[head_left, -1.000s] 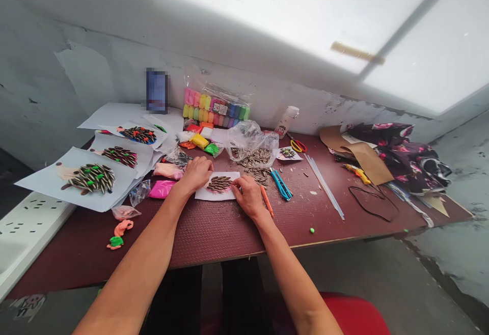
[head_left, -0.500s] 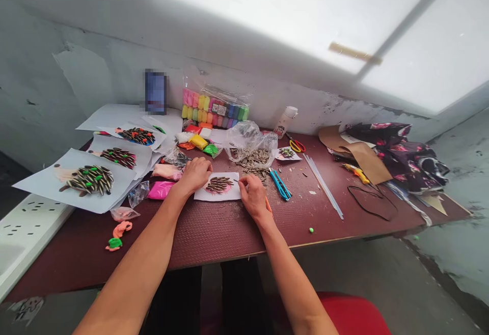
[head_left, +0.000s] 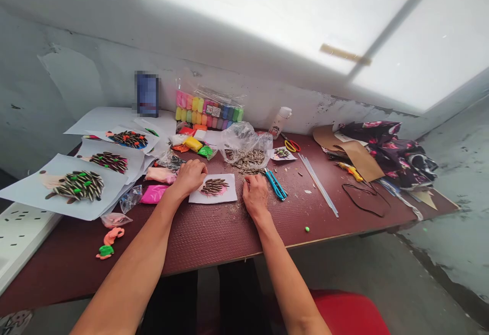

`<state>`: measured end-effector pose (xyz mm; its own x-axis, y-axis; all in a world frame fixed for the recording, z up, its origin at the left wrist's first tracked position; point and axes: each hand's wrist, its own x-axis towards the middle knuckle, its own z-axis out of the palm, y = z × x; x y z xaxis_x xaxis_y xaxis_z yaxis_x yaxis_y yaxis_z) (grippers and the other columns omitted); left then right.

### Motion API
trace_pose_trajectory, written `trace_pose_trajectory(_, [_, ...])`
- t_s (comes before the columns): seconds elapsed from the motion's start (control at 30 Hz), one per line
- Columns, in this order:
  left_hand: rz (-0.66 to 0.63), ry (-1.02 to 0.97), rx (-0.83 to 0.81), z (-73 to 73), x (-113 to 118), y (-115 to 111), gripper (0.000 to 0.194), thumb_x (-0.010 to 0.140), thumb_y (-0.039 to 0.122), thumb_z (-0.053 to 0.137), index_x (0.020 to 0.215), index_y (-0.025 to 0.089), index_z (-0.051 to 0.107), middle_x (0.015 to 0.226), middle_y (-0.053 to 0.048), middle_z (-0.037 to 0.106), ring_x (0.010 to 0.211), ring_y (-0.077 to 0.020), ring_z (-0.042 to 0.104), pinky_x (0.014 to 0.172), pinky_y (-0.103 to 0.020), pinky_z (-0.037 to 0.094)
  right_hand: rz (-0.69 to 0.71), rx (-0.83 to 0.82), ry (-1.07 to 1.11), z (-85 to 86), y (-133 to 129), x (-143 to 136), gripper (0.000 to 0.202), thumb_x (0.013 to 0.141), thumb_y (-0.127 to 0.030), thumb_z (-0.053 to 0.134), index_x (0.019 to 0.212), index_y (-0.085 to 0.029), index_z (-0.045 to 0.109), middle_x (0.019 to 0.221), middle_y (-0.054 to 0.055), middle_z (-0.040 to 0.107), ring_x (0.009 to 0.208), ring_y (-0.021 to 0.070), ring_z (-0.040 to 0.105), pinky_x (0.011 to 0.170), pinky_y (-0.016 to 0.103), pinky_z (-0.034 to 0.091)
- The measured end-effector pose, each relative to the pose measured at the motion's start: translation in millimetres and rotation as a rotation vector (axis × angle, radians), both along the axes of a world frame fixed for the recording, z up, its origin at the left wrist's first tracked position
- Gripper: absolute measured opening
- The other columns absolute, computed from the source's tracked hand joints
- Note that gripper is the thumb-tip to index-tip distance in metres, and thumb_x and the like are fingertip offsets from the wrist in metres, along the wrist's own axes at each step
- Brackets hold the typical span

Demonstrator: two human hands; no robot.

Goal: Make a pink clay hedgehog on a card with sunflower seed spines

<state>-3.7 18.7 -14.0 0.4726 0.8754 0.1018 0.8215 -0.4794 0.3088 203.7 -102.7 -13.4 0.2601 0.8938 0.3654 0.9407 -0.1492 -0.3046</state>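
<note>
A small white paper lies in front of me. It bears a pink shape covered with overlapping sunflower seeds, like a hedgehog's spines. At the paper's upper left corner, my left hand is closed, its curled fingertips on the edge. My right hand is just right of the paper, apart from it, fingers bent down at the table beside loose seeds. Whatever is between those fingertips is too small or hidden. Behind it, a heap of sunflower seeds spills from a clear plastic bag.
A blue utility knife lies close to my right hand, with scissors and clear glue sticks beyond. Bagged coloured clay and finished hedgehog pictures are on the left. A bottle stands at the wall.
My right hand has moved off the paper's right edge toward the loose seeds. My left hand stays at the paper's corner. The whole view has shifted slightly.
</note>
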Motion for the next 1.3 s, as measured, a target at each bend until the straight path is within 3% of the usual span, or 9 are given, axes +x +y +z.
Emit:
trace_pose_trajectory(0.3, [-0.013,0.028,0.015,0.8,0,-1,0.025,0.086,0.020,0.049,0.089,0.020,0.073,0.101,-0.011,0.070,0.101,-0.0286,0.062,0.086,-0.038,0.047,-0.016,-0.094,0.035,16.0,8,-2,0.035,0.098,-0.015,0.044,0.116,-0.017,0.073,0.111,0.010,0.070,0.104,0.0240,0.057,0.094,0.032,0.042])
trace_pose_trajectory(0.47, [-0.018,0.023,0.003,2.9,0,-1,0.025,0.085,0.020,0.049,0.089,0.020,0.074,0.100,-0.011,0.070,0.100,-0.0289,0.062,0.086,-0.039,0.047,-0.058,-0.241,-0.047,45.7,41,9,0.035,0.098,-0.020,0.046,0.115,-0.019,0.076,0.113,0.011,0.073,0.109,0.0237,0.061,0.094,0.030,0.043])
trace_pose_trajectory(0.6, [-0.018,0.022,-0.016,6.2,0,-2,0.024,0.085,0.020,0.049,0.088,0.020,0.073,0.100,-0.011,0.070,0.102,-0.0289,0.061,0.086,-0.038,0.046,-0.086,-0.439,0.006,62.4,71,14,0.030,0.091,-0.017,0.055,0.108,-0.023,0.079,0.109,0.010,0.077,0.103,0.0216,0.068,0.086,0.026,0.046])
trace_pose_trajectory(0.87, [-0.003,0.039,-0.022,10.2,1,-5,0.024,0.086,0.019,0.049,0.089,0.020,0.072,0.101,-0.011,0.069,0.103,-0.0285,0.061,0.086,-0.038,0.047,-0.083,-0.420,-0.021,37.6,79,4,0.021,0.092,-0.026,0.061,0.104,-0.023,0.079,0.109,0.010,0.077,0.107,0.0216,0.068,0.086,0.026,0.047])
trace_pose_trajectory(1.1, [0.001,0.040,-0.010,8.0,1,-5,0.024,0.086,0.019,0.049,0.088,0.021,0.072,0.100,-0.010,0.069,0.102,-0.0280,0.061,0.085,-0.038,0.047,-0.002,-0.327,-0.033,32.3,76,8,0.019,0.092,-0.022,0.060,0.094,-0.021,0.078,0.101,0.010,0.077,0.102,0.0214,0.066,0.085,0.028,0.045])
trace_pose_trajectory(1.2, [0.001,0.029,-0.001,5.7,0,-4,0.023,0.086,0.019,0.050,0.088,0.021,0.072,0.099,-0.010,0.070,0.101,-0.0269,0.061,0.085,-0.037,0.047,0.062,-0.271,0.110,30.2,76,13,0.015,0.089,-0.019,0.061,0.088,-0.019,0.076,0.095,0.007,0.076,0.092,0.0187,0.066,0.081,0.027,0.045])
trace_pose_trajectory(1.3, [0.000,0.028,0.003,4.1,0,-3,0.022,0.086,0.020,0.050,0.088,0.021,0.072,0.099,-0.010,0.070,0.100,-0.0263,0.061,0.084,-0.036,0.047,0.185,-0.200,0.394,27.6,78,20,0.011,0.085,-0.020,0.062,0.084,-0.017,0.073,0.085,0.002,0.074,0.079,0.0144,0.064,0.073,0.023,0.045])
